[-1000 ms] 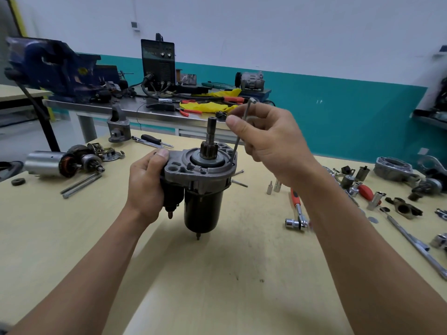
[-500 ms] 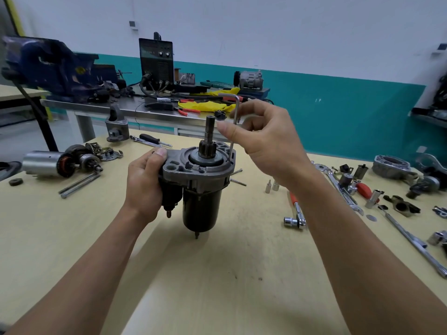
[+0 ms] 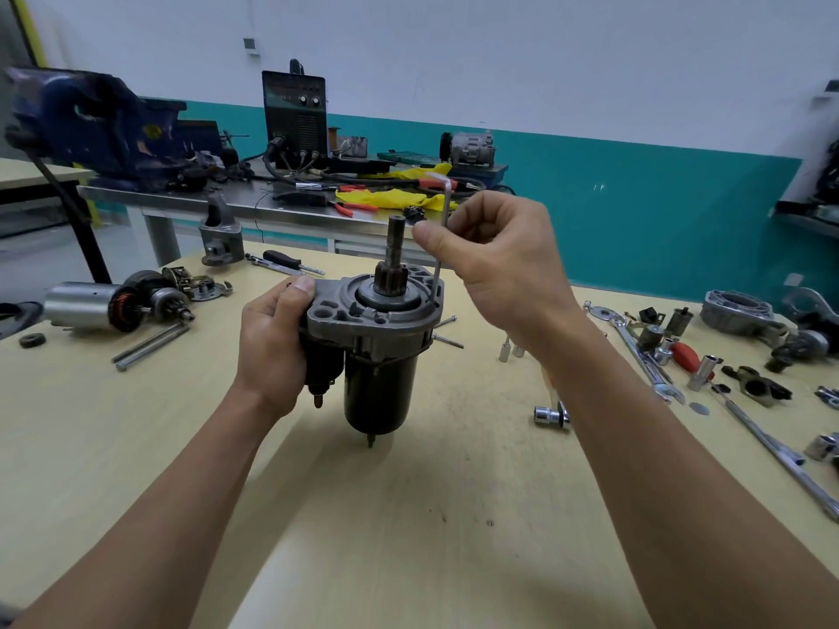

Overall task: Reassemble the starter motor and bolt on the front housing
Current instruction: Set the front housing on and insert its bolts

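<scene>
Yellow tabletop (image 3: 408,515), with both forearms reaching in from the near edge. Starter motor (image 3: 379,383) held upright at centre, black body down, grey front housing (image 3: 363,317) and pinion shaft (image 3: 394,261) up. Left hand (image 3: 272,351) wraps the solenoid side, fingers curled, thumb tip on the housing's rim. Right hand (image 3: 504,270) pinches the long arm of a hex key (image 3: 444,238) between thumb and forefinger. The key stands upright, its lower tip at the housing's right edge. Sockets and a spanner (image 3: 644,356) lie to the right, an armature (image 3: 91,306) to the left. Beyond, a blue vise (image 3: 91,124) on a steel tabletop (image 3: 181,197).
</scene>
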`<state>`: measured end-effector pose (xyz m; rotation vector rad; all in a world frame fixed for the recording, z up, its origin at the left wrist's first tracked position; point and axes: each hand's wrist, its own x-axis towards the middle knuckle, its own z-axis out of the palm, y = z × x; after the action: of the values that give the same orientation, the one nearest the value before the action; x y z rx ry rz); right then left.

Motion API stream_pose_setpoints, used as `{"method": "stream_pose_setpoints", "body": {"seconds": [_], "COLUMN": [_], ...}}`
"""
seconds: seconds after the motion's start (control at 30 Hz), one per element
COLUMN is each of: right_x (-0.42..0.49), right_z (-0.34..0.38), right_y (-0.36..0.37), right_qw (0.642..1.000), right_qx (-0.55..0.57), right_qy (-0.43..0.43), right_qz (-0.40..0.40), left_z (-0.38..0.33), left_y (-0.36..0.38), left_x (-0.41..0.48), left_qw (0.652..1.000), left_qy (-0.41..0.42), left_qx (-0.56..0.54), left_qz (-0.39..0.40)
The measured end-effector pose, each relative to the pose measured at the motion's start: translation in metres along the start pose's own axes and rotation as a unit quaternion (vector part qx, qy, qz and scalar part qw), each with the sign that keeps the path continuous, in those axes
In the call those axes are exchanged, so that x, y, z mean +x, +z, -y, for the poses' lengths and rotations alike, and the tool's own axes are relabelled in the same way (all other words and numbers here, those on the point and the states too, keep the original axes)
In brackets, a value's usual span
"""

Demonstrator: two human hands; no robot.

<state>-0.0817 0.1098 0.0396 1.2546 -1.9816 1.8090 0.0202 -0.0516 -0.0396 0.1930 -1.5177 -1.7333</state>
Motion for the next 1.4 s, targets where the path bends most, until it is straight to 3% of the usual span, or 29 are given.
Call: {"method": "stream_pose_setpoints", "body": {"seconds": [0.33,0.53,0.83,1.03,1.27,1.4], "right_x": [0.002,0.000,0.004,0.000,0.004,0.004], "right_z": [0.003,-0.003,0.008,0.005,0.008,0.007], "right_y": [-0.009,0.002,-0.017,-0.006,-0.025,-0.023], "right_qw": [0.993,0.999,0.992,1.000,0.989,0.994], "right_qx": [-0.010,-0.025,-0.010,-0.011,0.037,-0.012], "right_qy": [0.012,0.016,0.020,0.001,0.031,-0.008], "right_qz": [0.113,0.010,0.121,0.004,0.137,0.109], "left_z": [-0.001,0.000,0.001,0.000,-0.001,-0.002], "left_y": [0.000,-0.002,-0.002,0.000,0.001,0.003], "left_x": [-0.002,0.000,0.001,-0.001,-0.002,-0.002], "left_qw": [1.000,1.000,1.000,1.000,1.000,1.000], "left_qy": [0.014,0.012,0.004,0.011,0.017,0.020], "left_qx": [0.025,0.026,0.014,0.012,0.013,0.010], "left_qz": [-0.002,-0.003,0.010,0.014,0.008,0.010]}}
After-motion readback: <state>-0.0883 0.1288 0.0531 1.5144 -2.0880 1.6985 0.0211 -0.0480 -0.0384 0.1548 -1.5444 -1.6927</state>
